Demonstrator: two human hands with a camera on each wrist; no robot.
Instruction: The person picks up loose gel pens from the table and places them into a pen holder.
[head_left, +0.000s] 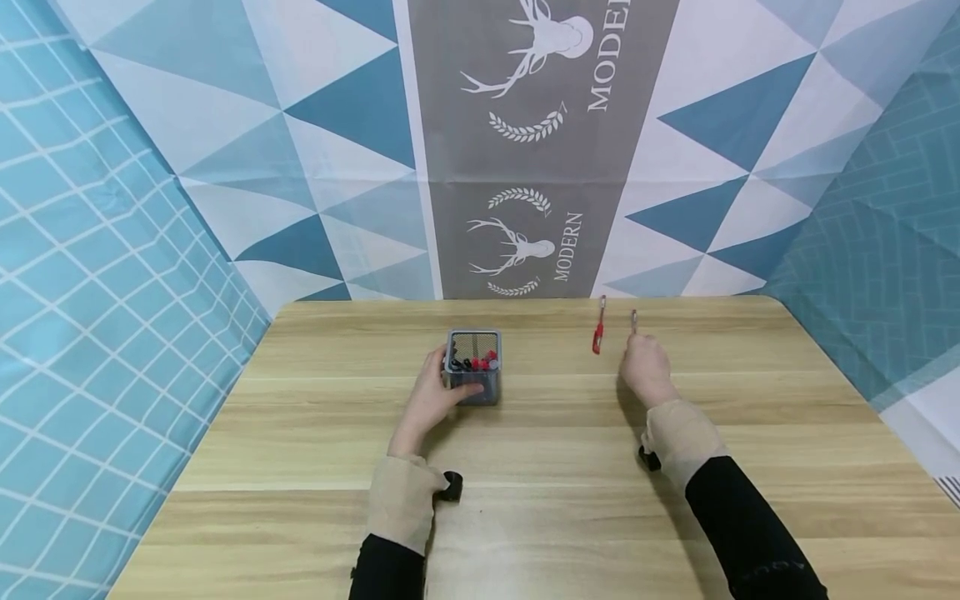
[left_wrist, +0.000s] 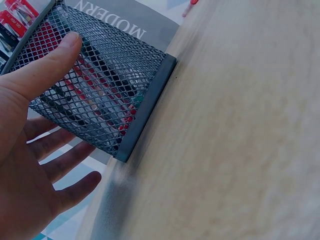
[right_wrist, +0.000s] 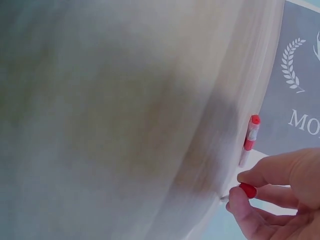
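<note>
A dark mesh pen holder (head_left: 483, 389) stands upright on the table, holding several pens (head_left: 483, 362) with red and black ends. My left hand (head_left: 433, 390) holds it from the left side. In the left wrist view, the thumb rests across the mesh wall (left_wrist: 120, 65) while the other fingers spread along another side. Farther right, my right hand (head_left: 648, 368) pinches a red-ended pen (right_wrist: 248, 190) between thumb and fingertips. Most of that pen's length is hidden by the hand in the right wrist view. Beside it lies another red pen (head_left: 597, 335) with a clear barrel.
The wood-grain table (head_left: 540, 483) ends at a patterned cloth backdrop (head_left: 517, 158) just behind the pens. A blue cloth with white lines (head_left: 97, 275) hangs along the left edge. Another blue cloth (head_left: 877, 250) hangs at the right.
</note>
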